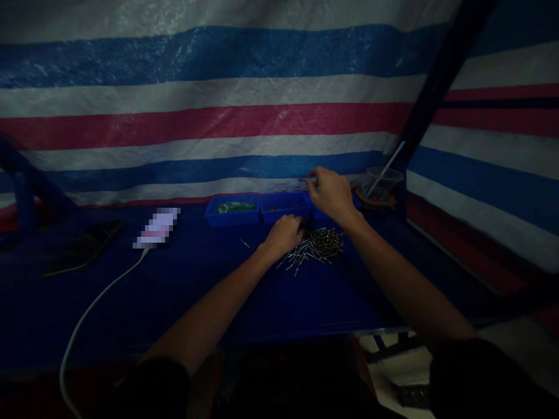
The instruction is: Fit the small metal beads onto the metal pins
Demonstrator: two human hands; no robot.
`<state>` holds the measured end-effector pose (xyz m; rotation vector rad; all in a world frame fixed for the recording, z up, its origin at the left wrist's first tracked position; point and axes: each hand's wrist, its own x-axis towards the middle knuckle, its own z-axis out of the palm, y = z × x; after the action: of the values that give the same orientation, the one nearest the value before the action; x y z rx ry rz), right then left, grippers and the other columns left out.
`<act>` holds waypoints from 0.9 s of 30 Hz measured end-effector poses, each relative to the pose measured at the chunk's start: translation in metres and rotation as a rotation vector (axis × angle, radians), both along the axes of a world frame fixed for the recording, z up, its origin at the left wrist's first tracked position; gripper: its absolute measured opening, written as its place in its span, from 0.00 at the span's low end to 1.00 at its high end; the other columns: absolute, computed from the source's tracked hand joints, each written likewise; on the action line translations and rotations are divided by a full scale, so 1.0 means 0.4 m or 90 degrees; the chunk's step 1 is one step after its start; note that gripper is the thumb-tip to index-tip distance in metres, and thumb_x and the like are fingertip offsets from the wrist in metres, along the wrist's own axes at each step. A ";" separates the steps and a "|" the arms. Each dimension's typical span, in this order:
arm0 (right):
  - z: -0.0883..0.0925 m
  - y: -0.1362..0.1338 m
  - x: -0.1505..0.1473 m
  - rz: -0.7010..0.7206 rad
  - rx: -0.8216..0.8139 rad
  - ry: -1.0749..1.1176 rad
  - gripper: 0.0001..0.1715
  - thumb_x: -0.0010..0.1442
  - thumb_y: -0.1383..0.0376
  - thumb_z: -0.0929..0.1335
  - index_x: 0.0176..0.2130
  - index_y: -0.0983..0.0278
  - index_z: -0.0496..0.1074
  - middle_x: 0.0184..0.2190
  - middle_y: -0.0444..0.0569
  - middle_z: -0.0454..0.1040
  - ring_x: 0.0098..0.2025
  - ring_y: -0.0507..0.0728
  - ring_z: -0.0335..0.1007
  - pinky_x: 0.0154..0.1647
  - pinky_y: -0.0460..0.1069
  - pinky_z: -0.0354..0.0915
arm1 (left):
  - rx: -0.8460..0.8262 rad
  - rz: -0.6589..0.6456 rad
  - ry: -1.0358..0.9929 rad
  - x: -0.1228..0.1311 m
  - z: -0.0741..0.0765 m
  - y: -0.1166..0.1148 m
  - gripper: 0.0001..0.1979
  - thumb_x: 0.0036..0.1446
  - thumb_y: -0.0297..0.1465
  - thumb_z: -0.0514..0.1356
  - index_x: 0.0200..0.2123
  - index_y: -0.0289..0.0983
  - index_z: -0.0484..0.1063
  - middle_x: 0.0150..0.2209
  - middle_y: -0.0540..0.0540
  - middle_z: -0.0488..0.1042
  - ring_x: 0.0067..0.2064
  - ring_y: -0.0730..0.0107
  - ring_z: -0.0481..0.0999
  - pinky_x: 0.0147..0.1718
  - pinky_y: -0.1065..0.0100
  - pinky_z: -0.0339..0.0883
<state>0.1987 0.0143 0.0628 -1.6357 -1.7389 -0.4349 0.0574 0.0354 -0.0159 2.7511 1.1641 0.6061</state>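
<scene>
My left hand [286, 234] rests at the left edge of a pile of thin metal pins with dark brassy heads [323, 244], which look like pop rivets. Its fingers are curled together, and a dark shape shows at the fingertips, too dim to name. Raised above the right-hand blue bins, my right hand [332, 193] is pinched, with a small thin piece [305, 179] at its fingertips that I cannot make out. Behind the left hand stands a blue bin with a few small brassy parts [283, 216]. Beside it, another blue bin [231, 219] holds green and clear bits.
A lit phone [158, 227] with a white cable [102, 294] lies to the left, near a dark flat device [82, 249]. One loose pin [245, 242] lies apart. A clear cup with a straw [383, 181] stands back right. Striped sheeting [218, 128] hangs behind the blue table [279, 311].
</scene>
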 end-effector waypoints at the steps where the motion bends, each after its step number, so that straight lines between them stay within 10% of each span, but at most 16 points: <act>1: -0.017 0.003 0.001 -0.003 -0.070 -0.026 0.18 0.65 0.59 0.58 0.43 0.65 0.70 0.39 0.55 0.76 0.42 0.61 0.70 0.43 0.54 0.60 | -0.012 0.002 0.020 0.003 0.001 0.006 0.10 0.56 0.27 0.57 0.41 0.35 0.74 0.41 0.41 0.76 0.45 0.60 0.75 0.45 0.64 0.67; 8: -0.143 -0.042 -0.021 0.049 -0.268 -0.093 0.17 0.66 0.64 0.55 0.42 0.65 0.69 0.40 0.54 0.76 0.43 0.58 0.71 0.40 0.49 0.58 | -0.082 0.004 -0.103 -0.033 -0.009 0.017 0.09 0.51 0.22 0.57 0.35 0.35 0.75 0.32 0.45 0.78 0.34 0.67 0.77 0.37 0.68 0.70; 15: -0.141 -0.056 -0.062 0.072 -0.265 -0.137 0.16 0.66 0.65 0.54 0.40 0.66 0.66 0.37 0.57 0.76 0.38 0.60 0.73 0.33 0.50 0.58 | -0.181 0.030 -0.377 -0.056 0.021 0.000 0.06 0.51 0.24 0.59 0.35 0.33 0.72 0.29 0.47 0.75 0.31 0.72 0.75 0.32 0.71 0.69; 27: -0.151 -0.049 -0.064 0.075 -0.260 -0.124 0.11 0.61 0.73 0.57 0.41 0.69 0.64 0.37 0.61 0.76 0.39 0.62 0.73 0.35 0.51 0.59 | -0.243 0.016 -0.419 -0.047 0.034 -0.012 0.06 0.54 0.25 0.59 0.36 0.33 0.72 0.31 0.45 0.76 0.33 0.70 0.75 0.35 0.69 0.69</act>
<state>0.1732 -0.0053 0.0022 -1.8020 -2.1671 -0.1956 0.0387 0.0305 -0.0022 1.9855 1.0118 1.0551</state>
